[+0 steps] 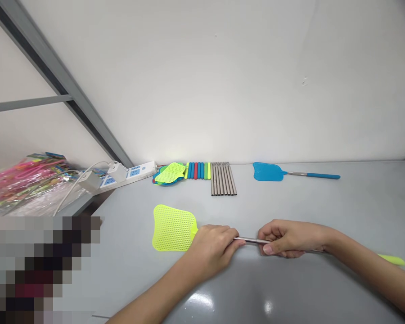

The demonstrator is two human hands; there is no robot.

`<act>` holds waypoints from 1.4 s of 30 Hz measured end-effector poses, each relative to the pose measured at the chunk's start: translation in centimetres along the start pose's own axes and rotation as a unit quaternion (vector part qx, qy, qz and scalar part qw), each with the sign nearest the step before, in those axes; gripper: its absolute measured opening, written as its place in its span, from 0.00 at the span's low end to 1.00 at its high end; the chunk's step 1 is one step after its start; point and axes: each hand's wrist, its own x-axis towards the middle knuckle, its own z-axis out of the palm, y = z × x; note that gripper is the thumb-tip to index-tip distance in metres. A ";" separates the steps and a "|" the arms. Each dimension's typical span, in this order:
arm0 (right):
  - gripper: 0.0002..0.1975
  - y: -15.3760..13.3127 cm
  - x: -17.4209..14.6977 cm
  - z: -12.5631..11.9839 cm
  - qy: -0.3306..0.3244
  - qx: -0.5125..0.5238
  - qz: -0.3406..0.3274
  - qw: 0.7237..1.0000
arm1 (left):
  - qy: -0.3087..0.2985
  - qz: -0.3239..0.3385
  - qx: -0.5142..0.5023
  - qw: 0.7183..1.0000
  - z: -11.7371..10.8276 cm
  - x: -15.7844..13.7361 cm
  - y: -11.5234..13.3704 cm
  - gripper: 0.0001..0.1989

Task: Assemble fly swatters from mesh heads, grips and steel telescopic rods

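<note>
A yellow fly swatter (173,229) with a perforated head and a metal telescopic rod lies across the front of the grey table. My left hand (214,245) is closed around the rod close to the head, hiding the joint between them. Farther right, my right hand (286,239) grips the same rod between thumb and fingers. A short stretch of bare metal shows between the hands. Past my right forearm, the swatter's yellow handle end (393,259) sticks out; the part before it is hidden behind the arm.
Along the wall lie a pile of swatter heads (170,173), a row of coloured grips (198,171), several metal rods (223,179) and a blue fly swatter (269,171). At left are a white power strip (135,172) with plugged-in chargers and plastic-wrapped goods (27,184).
</note>
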 end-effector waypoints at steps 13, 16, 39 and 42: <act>0.13 0.2 0.1 -0.1 -0.009 0.000 -0.013 1.000 | -0.010 -0.003 -0.006 1.000 -0.2 0.1 0.0 0.18; 0.12 0.3 0.2 -0.1 -0.009 -0.004 -0.016 1.000 | -0.012 -0.003 -0.009 1.000 -0.1 0.1 0.0 0.18; 0.16 -0.1 -0.2 -0.3 0.007 -0.045 -0.014 0.999 | -0.028 -0.007 -0.037 0.999 -0.2 0.2 -0.1 0.18; 0.17 -0.1 -0.2 -0.4 0.007 -0.044 -0.014 0.999 | -0.020 -0.010 -0.036 0.999 -0.3 0.2 0.0 0.17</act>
